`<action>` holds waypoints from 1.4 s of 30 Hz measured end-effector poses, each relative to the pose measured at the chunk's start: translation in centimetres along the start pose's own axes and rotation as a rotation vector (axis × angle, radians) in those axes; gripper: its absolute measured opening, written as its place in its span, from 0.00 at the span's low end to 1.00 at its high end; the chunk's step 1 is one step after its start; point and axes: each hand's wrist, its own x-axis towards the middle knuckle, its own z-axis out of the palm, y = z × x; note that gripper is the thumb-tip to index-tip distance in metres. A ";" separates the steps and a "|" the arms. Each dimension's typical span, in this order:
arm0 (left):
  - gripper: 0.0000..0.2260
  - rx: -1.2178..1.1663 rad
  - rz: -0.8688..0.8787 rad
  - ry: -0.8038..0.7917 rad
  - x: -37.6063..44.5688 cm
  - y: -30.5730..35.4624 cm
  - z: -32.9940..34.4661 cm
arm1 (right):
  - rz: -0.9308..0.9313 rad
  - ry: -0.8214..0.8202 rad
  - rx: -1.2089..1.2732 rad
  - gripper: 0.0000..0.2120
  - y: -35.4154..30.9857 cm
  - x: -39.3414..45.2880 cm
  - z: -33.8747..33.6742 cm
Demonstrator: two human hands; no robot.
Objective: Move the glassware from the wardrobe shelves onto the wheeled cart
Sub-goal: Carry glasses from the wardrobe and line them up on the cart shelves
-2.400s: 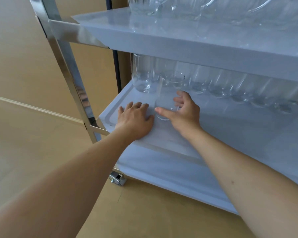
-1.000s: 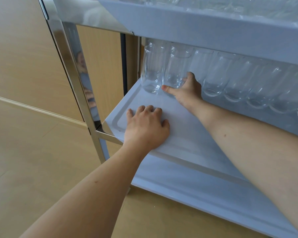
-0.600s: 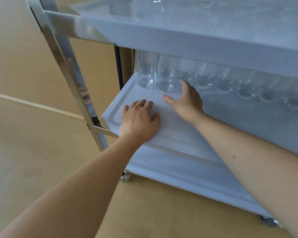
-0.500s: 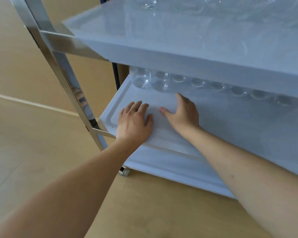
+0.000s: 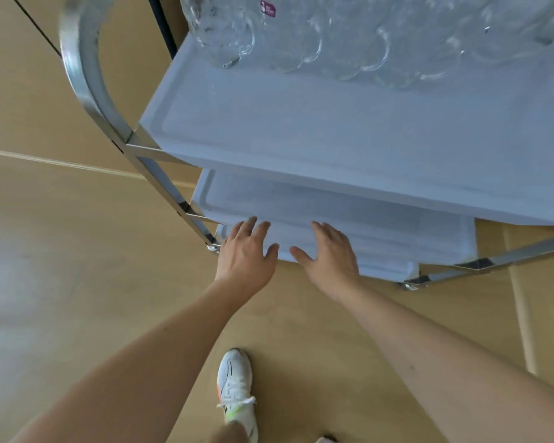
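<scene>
The wheeled cart [image 5: 301,129] has pale grey trays in a chrome frame [image 5: 87,91]. Several clear glasses [image 5: 301,36] stand in a row at the back of its top tray. Its middle tray [image 5: 349,203] shows below, with its glasses hidden under the top tray. My left hand [image 5: 245,255] and my right hand [image 5: 328,254] hover side by side at the front edge of the lower trays, fingers spread, holding nothing.
The floor is tan wood-look board [image 5: 77,282]. My white shoe [image 5: 235,385] stands below the hands. A cart caster [image 5: 410,286] and a chrome rail [image 5: 493,262] stick out at the right. A dark vertical post [image 5: 162,25] rises behind the cart.
My right hand let go of the glass it set into the middle tray's back row. Both hands drew back to the cart's front edge, and my view rose above the top tray.
</scene>
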 end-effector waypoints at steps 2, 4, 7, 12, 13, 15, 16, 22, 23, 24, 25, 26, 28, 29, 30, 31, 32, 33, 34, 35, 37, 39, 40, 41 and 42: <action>0.24 -0.002 0.005 -0.013 -2.3 2.1 -2.5 | 0.010 -0.008 0.010 0.38 -0.6 -2.7 -2.8; 0.25 0.006 0.020 -0.027 -4.2 4.8 -5.2 | 0.008 0.007 0.021 0.37 -1.2 -5.3 -5.9; 0.26 0.024 0.063 -0.035 -6.1 9.1 -9.5 | 0.002 0.043 0.039 0.36 -2.3 -8.6 -11.1; 0.26 0.052 0.162 -0.011 -7.8 16.7 -16.4 | -0.010 0.148 0.046 0.36 -3.8 -12.4 -20.6; 0.25 0.063 0.186 -0.001 -7.8 18.2 -17.7 | -0.010 0.167 0.043 0.36 -4.1 -13.0 -22.6; 0.25 0.080 0.241 0.027 -7.6 21.2 -20.5 | -0.011 0.212 0.036 0.36 -4.5 -14.0 -26.5; 0.25 0.089 0.277 0.046 -7.3 22.8 -21.9 | -0.010 0.242 0.031 0.36 -4.7 -14.5 -28.5; 0.25 0.130 0.528 0.133 -6.2 33.2 -29.4 | 0.041 0.448 0.011 0.36 -5.9 -18.1 -40.3; 0.26 0.129 0.580 0.146 -6.0 35.3 -30.6 | 0.046 0.495 -0.001 0.36 -6.0 -18.9 -42.4; 0.26 0.118 0.633 0.162 -5.9 37.5 -31.7 | 0.056 0.544 -0.019 0.35 -5.9 -19.6 -44.5; 0.26 0.102 0.685 0.182 -5.9 39.7 -32.7 | 0.068 0.589 -0.042 0.35 -5.7 -20.4 -46.6; 0.25 0.082 0.732 0.201 -6.0 41.9 -33.7 | 0.084 0.630 -0.060 0.35 -5.6 -21.3 -48.5; 0.26 0.043 0.826 0.222 -6.5 46.2 -35.4 | 0.134 0.707 -0.075 0.37 -4.9 -23.2 -52.0; 0.26 0.023 0.869 0.227 -6.9 48.3 -36.1 | 0.161 0.741 -0.084 0.38 -4.5 -24.3 -53.6; 0.26 0.004 0.913 0.231 -7.3 50.4 -36.6 | 0.189 0.772 -0.095 0.38 -4.0 -25.5 -55.0; 0.26 -0.013 0.961 0.231 -7.9 52.4 -37.1 | 0.217 0.804 -0.106 0.38 -3.5 -26.8 -56.2; 0.26 -0.028 1.012 0.229 -8.5 54.2 -37.5 | 0.246 0.838 -0.117 0.38 -3.0 -28.0 -57.3; 0.26 -0.043 1.066 0.222 -9.2 56.1 -37.7 | 0.279 0.872 -0.130 0.38 -2.4 -29.3 -58.3; 0.26 -0.059 1.114 0.211 -9.9 57.9 -37.8 | 0.314 0.902 -0.143 0.38 -1.9 -30.7 -59.2; 0.26 -0.073 1.159 0.199 -10.7 59.6 -37.8 | 0.350 0.931 -0.156 0.38 -1.4 -32.1 -60.0; 0.26 -0.093 1.247 0.172 -12.4 62.8 -37.4 | 0.425 0.986 -0.179 0.39 -0.4 -35.1 -61.3; 0.26 -0.118 1.320 0.134 -14.4 65.6 -36.8 | 0.493 1.032 -0.201 0.38 0.7 -38.1 -62.3; 0.27 -0.129 1.354 0.113 -15.5 66.9 -36.4 | 0.526 1.051 -0.216 0.38 1.2 -39.7 -62.8; 0.27 -0.137 1.387 0.093 -16.6 68.2 -36.1 | 0.560 1.066 -0.227 0.38 1.8 -41.2 -63.3; 0.27 -0.142 1.420 0.078 -17.7 69.4 -35.7 | 0.593 1.080 -0.236 0.38 2.4 -42.7 -63.9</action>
